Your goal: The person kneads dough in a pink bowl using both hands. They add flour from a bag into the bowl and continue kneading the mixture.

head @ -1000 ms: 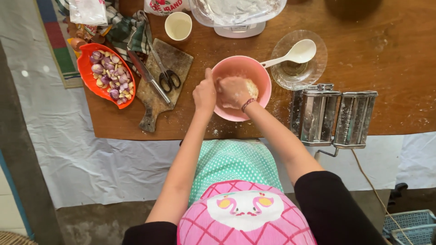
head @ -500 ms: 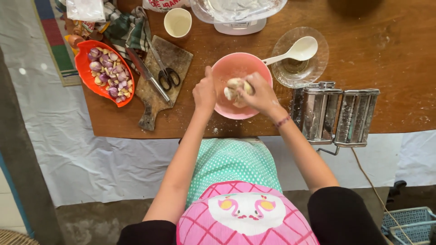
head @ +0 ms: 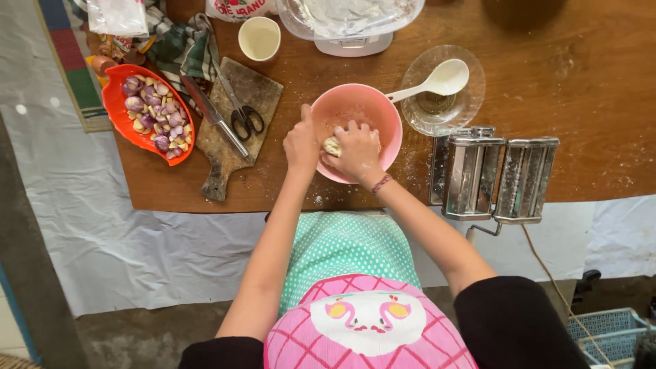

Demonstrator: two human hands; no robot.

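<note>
A pink bowl [head: 369,109] stands on the wooden table [head: 581,137] in front of me. My right hand [head: 355,152] is inside it, floury, pressing down on a pale lump of dough [head: 332,145] at the bowl's near left side. My left hand [head: 301,142] grips the bowl's left rim, thumb pointing up. Most of the dough is hidden under my right hand.
A metal pasta machine [head: 493,176] stands right of the bowl at the table edge. A glass dish with a white spoon [head: 437,80] is behind it. A cutting board with knife and scissors [head: 242,116], a red dish of chopped shallots [head: 149,113], a cup [head: 260,37] and a scale lie left and behind.
My right hand has shifted from the bowl's middle toward its near left side, pressing the dough down. My left hand has stayed on the rim.
</note>
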